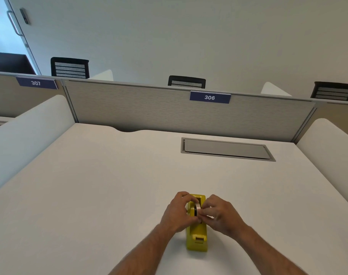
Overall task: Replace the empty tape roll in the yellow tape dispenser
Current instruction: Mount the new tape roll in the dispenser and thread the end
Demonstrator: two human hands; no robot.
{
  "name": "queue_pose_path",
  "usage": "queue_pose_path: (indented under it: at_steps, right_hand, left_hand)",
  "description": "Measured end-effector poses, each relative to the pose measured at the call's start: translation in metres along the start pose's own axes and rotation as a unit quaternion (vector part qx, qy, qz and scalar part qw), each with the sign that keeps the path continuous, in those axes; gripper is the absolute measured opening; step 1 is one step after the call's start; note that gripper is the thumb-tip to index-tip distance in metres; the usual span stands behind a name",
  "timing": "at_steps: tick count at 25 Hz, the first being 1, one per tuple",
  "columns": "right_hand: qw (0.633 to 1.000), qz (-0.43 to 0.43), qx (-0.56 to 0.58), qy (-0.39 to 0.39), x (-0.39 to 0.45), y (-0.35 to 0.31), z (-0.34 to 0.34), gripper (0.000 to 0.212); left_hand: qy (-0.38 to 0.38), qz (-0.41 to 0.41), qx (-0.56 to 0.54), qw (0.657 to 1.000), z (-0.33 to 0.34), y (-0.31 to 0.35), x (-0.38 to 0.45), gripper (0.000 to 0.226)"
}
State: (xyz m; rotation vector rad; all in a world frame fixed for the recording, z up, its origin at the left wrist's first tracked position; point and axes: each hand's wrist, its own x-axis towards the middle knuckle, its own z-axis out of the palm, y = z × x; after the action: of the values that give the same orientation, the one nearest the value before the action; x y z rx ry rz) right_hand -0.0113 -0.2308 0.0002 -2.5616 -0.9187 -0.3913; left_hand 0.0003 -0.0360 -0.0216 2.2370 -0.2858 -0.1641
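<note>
Dispenser (197,233) on counter (109,185), long axis running away from viewer, cutter end nearest. Both hands closed on roll (198,209) seated upright in cradle — left hand (178,212) and right hand (218,215) flanking, about equally near. Roll lifts straight up, likely.

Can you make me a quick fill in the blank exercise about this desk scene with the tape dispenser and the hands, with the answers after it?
1. The tape dispenser on the desk is coloured ____.
2. The number on the blue sign straight ahead on the partition reads ____.
3. The left hand and right hand both grip the ____ seated in the dispenser.
4. Behind the partition, ____ black chair backs show.

Answers: yellow; 306; tape roll; three
</note>
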Motion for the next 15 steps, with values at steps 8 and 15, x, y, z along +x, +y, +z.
queue_pose_path:
  at_steps: [8, 15]
  right_hand:
    - [0.999, 0.001, -0.036, 0.002, 0.0037, -0.0066, 0.0017, 0.010]
    - [0.998, 0.022, -0.058, -0.007, 0.0041, -0.0109, -0.0007, 0.005]
  left_hand:
    - [-0.009, -0.005, 0.008, 1.000, 0.0001, -0.0004, 0.0002, 0.052]
    - [-0.010, -0.020, 0.004, 1.000, 0.0025, -0.0007, 0.0010, 0.053]
